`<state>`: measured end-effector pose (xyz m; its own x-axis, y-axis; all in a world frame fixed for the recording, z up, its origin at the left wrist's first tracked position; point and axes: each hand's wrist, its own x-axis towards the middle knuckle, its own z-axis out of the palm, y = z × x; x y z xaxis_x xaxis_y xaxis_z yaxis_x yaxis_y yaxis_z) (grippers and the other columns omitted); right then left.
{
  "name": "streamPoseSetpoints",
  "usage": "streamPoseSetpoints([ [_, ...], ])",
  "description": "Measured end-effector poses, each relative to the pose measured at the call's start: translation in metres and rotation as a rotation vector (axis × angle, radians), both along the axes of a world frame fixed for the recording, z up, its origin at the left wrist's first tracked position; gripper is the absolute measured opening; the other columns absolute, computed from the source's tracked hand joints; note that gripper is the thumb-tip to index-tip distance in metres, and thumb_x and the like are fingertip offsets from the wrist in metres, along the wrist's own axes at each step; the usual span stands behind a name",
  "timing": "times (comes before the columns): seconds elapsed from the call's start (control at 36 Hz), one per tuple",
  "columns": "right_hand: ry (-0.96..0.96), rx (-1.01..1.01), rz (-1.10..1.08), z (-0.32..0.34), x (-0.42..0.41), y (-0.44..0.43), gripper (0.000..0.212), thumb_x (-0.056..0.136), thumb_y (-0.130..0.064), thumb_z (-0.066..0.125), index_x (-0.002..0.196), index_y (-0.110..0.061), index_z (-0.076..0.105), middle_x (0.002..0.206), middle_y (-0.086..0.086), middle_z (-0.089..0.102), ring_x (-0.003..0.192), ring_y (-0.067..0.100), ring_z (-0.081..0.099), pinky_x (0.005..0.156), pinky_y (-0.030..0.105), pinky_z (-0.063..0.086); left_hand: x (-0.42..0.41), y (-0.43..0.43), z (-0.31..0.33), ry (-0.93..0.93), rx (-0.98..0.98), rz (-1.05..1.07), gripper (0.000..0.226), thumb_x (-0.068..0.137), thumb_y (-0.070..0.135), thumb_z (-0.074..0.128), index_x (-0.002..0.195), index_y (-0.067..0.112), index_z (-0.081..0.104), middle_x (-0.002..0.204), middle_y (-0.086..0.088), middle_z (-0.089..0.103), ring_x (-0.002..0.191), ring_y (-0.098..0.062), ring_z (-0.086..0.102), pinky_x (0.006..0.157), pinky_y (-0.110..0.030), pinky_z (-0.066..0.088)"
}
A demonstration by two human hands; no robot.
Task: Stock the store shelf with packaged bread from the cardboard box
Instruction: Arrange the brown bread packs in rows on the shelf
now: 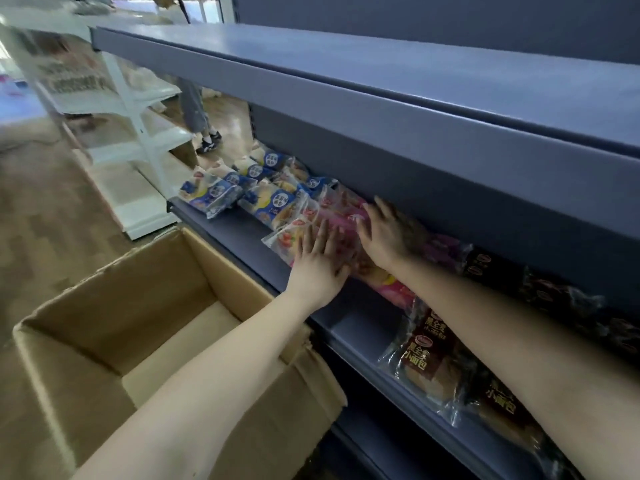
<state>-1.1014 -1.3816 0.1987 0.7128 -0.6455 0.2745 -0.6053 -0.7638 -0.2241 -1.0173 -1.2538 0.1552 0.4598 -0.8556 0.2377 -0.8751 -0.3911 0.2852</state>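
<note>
left hand (317, 268) and right hand (384, 237) press flat, fingers straight and gripping nothing, on the pink plastic bread packs (341, 218) on the blue-grey metal shelf (239, 237), likely to seat them in line, with the brown cardboard box (138, 306) at eight o'clock of them.

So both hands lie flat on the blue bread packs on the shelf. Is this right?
Not quite. In the head view the left hand and the right hand lie flat on the pink packs on the shelf; the blue packs lie untouched.
</note>
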Motion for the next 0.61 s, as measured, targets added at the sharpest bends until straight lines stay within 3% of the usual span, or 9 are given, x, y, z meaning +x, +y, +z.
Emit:
streamPoseSetpoints([
  [0.08,-0.059,0.127,0.143,-0.005,0.029,0.016,0.054,0.102,-0.033,0.035,0.149,-0.007,0.025,0.159,0.01,0.005,0.146,0.024,0.011,0.113,0.024,0.004,0.021,0.012,-0.009,0.038,0.028,0.11,0.086,0.091,0.059,0.039,0.154,0.013,0.002,0.16,-0.016,-0.001,0.146,-0.04,-0.002,0.119,-0.049,-0.001],
  [0.17,-0.027,0.224,0.202,-0.014,0.05,0.026,0.06,0.1,-0.035,0.039,0.151,-0.009,0.019,0.16,0.009,-0.004,0.147,0.023,0.006,0.116,0.028,0.009,0.032,0.024,-0.011,0.049,0.038,0.141,0.098,0.083,0.071,0.035,0.154,0.012,0.004,0.159,-0.017,0.009,0.147,-0.034,0.0,0.118,-0.046,-0.007],
  [0.25,0.011,0.274,0.219,-0.024,0.058,0.03,0.065,0.1,-0.035,0.04,0.152,-0.008,0.011,0.159,0.008,-0.009,0.147,0.023,0.005,0.115,0.026,0.009,0.035,0.031,-0.012,0.116,0.073,0.147,0.097,0.086,0.063,0.046,0.153,0.013,-0.002,0.159,-0.017,0.0,0.146,-0.038,-0.009,0.118,-0.049,-0.004],
  [0.31,0.051,0.313,0.208,-0.031,0.06,0.028,0.066,0.101,-0.038,0.036,0.152,-0.008,0.007,0.16,0.006,-0.009,0.147,0.023,0.001,0.117,0.031,0.006,0.037,0.031,-0.017,0.142,0.074,0.158,0.102,0.079,0.074,0.039,0.154,0.016,-0.001,0.159,-0.018,-0.001,0.145,-0.041,-0.009,0.119,-0.049,-0.001],
  [0.36,0.164,0.248,0.147,-0.038,0.061,0.021,0.069,0.1,-0.047,0.029,0.152,-0.008,0.007,0.16,0.005,-0.005,0.147,0.024,-0.003,0.119,0.039,-0.001,0.041,0.025,-0.024,0.138,0.051,0.15,0.107,0.071,0.082,0.029,0.154,0.019,0.001,0.159,-0.019,0.001,0.145,-0.041,-0.008,0.119,-0.048,0.001],
  [0.42,0.289,0.08,0.112,-0.04,0.059,0.016,0.071,0.098,-0.054,0.021,0.152,-0.01,0.01,0.16,0.003,0.002,0.147,0.023,-0.003,0.117,0.045,-0.006,0.043,0.02,-0.031,0.137,0.038,0.148,0.103,0.076,0.077,0.037,0.154,0.019,0.002,0.159,-0.019,0.001,0.145,-0.04,-0.01,0.12,-0.046,0.0],
  [0.5,0.294,0.029,0.125,-0.042,0.057,0.013,0.071,0.097,-0.057,0.019,0.151,-0.011,0.016,0.16,0.003,0.011,0.147,0.021,0.004,0.118,0.045,-0.005,0.037,0.017,-0.033,0.161,0.024,0.141,0.096,0.087,0.063,0.048,0.154,0.015,-0.001,0.159,-0.019,-0.002,0.145,-0.039,-0.012,0.119,-0.043,-0.005],
  [0.61,0.288,-0.002,0.132,-0.048,0.057,0.01,0.07,0.096,-0.058,0.018,0.15,-0.013,0.021,0.159,0.004,0.016,0.146,0.019,0.01,0.118,0.041,-0.003,0.033,0.012,-0.043,0.141,-0.012,0.141,0.088,0.093,0.055,0.044,0.153,0.009,0.001,0.159,-0.02,-0.002,0.146,-0.038,-0.01,0.12,-0.042,-0.005],
])
